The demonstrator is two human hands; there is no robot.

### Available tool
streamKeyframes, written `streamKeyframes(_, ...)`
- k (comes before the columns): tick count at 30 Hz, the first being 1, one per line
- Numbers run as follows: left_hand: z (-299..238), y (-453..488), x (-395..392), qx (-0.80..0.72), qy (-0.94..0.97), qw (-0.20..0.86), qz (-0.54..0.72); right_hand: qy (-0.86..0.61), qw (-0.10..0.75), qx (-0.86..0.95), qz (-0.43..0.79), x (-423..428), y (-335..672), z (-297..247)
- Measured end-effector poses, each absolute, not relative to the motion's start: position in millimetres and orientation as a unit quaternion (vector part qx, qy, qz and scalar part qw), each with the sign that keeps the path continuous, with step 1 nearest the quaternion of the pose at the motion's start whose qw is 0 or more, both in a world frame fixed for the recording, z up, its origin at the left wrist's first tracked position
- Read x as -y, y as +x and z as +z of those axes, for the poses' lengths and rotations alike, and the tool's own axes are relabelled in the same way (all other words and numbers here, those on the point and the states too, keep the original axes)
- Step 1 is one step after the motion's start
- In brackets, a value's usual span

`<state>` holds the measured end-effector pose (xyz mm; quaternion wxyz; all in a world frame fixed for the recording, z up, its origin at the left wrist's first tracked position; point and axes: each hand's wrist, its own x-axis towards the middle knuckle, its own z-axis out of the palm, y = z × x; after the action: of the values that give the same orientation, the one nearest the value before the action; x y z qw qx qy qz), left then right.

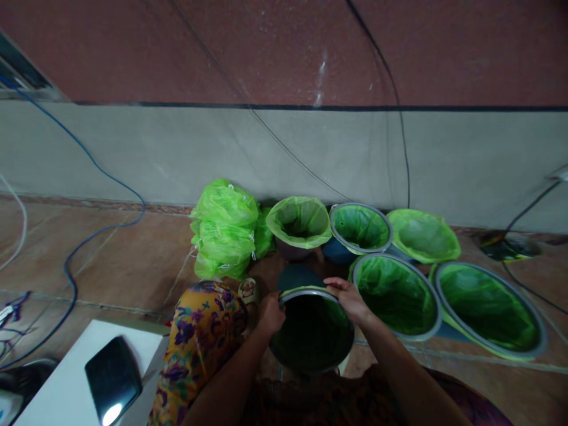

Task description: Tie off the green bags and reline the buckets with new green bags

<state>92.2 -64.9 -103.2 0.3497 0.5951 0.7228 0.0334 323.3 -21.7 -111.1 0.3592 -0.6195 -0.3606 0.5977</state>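
Observation:
A dark trash bin with a grey ring around its mouth sits in front of me, between my legs. A strip of light green liner shows along the far side of its ring. My left hand is closed on the left of the rim. On the far right of the same rim, my right hand grips the ring, its fingers reaching over the edge. The bin's inside is too dark to make out. Just right of it stands a bin with a green mesh liner under a grey ring.
More green-lined bins stand by the wall: one without a ring, a ringed one, another, and a large one. Green bundles are piled left. A phone lies on a white box; a blue cable crosses the floor.

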Motion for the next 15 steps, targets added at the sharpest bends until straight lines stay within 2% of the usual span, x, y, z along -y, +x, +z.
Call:
streamKeyframes(8,-107.0,93.4,66.0,-0.711,0.624,0.32,0.046,-0.649,0.387,0.367,0.541,19.6,325.2,-127.0)
streamKeyframes(15,-104.2,96.4,65.4,-0.708,0.629,0.32,0.023,-0.626,0.317,0.457,0.547,17.0,323.2,-114.7)
